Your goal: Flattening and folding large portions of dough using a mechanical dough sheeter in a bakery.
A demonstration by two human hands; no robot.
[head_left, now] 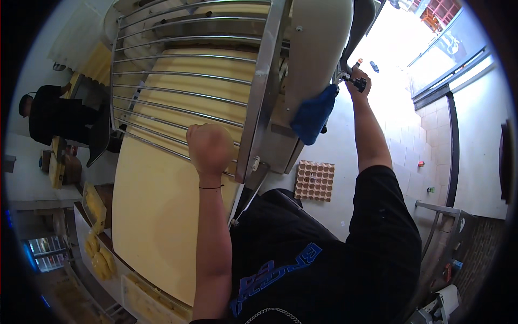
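A dough sheeter carries a wide sheet of pale yellow dough [156, 216] that runs under a barred metal guard [183, 70]. My left hand [210, 147] is closed in a fist over the guard's lower bars, above the dough. It is slightly blurred, and whatever its fingers hold is hidden. My right arm reaches far forward along the machine's side. There my right hand [360, 86] is closed around a lever [345, 76] with dark knobs. A blue cloth [314, 116] hangs on the machine close by the lever.
A cardboard egg tray [314, 181] lies on the floor right of the machine. Yellow dough pieces [100, 259] and a plastic tub [145, 299] sit at the lower left. Another person [59, 116] in dark clothes works at far left. A metal-framed table [442, 208] stands right.
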